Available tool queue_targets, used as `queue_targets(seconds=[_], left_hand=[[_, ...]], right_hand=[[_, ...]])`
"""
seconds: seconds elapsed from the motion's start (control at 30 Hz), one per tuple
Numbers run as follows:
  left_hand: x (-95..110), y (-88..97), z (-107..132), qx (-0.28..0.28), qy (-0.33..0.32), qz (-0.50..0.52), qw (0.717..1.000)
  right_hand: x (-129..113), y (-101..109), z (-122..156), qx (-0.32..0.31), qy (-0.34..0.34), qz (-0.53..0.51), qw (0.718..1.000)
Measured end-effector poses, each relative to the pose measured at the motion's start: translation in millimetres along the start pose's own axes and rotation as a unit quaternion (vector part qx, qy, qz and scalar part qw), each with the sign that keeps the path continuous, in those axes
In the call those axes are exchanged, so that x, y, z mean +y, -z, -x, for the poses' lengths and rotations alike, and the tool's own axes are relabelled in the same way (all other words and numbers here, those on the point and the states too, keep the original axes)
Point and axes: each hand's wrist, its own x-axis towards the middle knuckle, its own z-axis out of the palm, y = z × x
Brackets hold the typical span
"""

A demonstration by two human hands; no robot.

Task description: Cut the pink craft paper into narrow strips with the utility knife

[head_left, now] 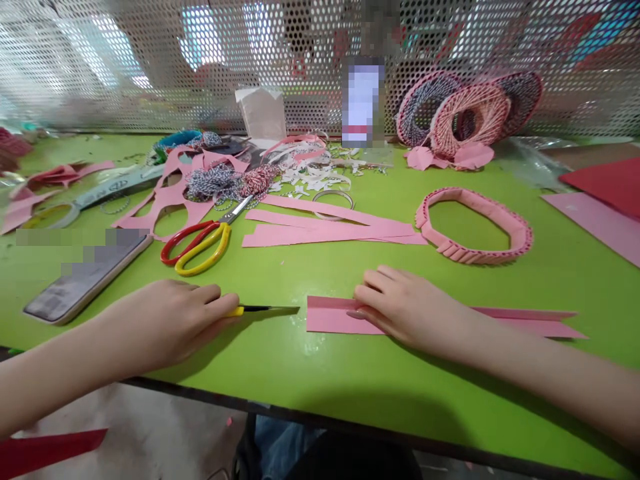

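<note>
Bare forearms (50, 393) reach in from the bottom edge. Left grip (170, 320) clenched on a yellow craft knife (265, 310), blade aimed at a folded pink paper strip (335, 319), lower centre of the green desk (350, 380); right grip (410, 310) released, its flat fingers (380, 287) pinning the strip steady.

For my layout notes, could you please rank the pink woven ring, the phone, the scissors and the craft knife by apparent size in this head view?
The pink woven ring and the phone look alike, and the phone's nearness makes ranking them unsure.
Next, the scissors.
Smallest, the craft knife, partly hidden in the left hand.
</note>
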Motion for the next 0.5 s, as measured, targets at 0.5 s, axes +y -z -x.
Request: queue_targets(seconds=[0.5], left_hand=[[43.8,21.5,-59.3,0.155,0.159,0.344,0.912]], right_hand=[[-15.4,48.4,8.3,0.154,-0.069,-0.073,0.983]])
